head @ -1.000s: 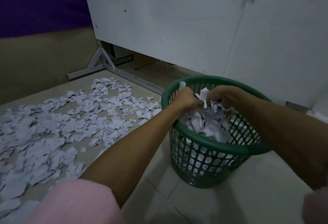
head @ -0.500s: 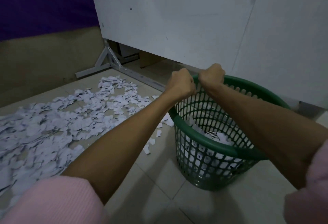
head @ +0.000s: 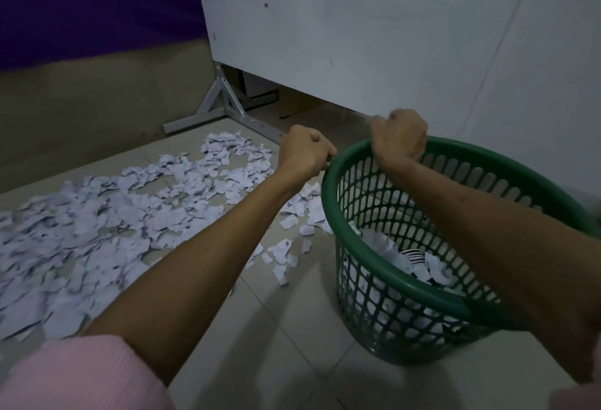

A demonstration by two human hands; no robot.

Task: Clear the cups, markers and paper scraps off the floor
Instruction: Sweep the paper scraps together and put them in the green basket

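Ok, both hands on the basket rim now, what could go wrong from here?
Both the left hand and right hand grip one side of the green basket rim, so pulling may tip it and spill its scraps. Dragging it could also scatter the paper scraps beside it.

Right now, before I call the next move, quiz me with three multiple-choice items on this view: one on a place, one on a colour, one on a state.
1. Where does the big spread of paper scraps lie?
A. left of the basket
B. right of the basket
C. on the white panel

2. What colour is the basket?
A. red
B. green
C. yellow

3. What is the right hand doing?
A. lying flat on the floor
B. gripping the basket's far rim
C. holding a marker

Answers: 1 A, the scraps cover the tiles to its left; 2 B, rim and mesh are green; 3 B, its fingers curl over the rim.
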